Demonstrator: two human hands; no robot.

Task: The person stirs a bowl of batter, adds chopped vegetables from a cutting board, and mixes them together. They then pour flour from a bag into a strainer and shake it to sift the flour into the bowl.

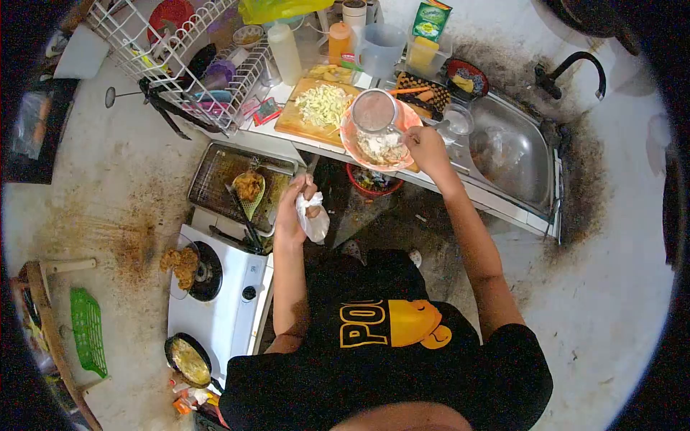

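The right hand's [424,147] fingers pinch together at the lower right rim of the pink bowl [379,136], just above centre frame, beside a clear jug [374,111] that stands in it over chopped food. The left hand [295,208], at centre, is clenched on a crumpled white bag [315,221], which hangs down and right from the fist, its long axis running upper left to lower right. The bowl overhangs the counter edge [323,147] above a red bin [374,179]; as I judge it, a pull on the rim could tip bowl and jug off. The bag could slip, its grip being high. A cutting board [309,108] lies left of the bowl, a sink [510,154] right.
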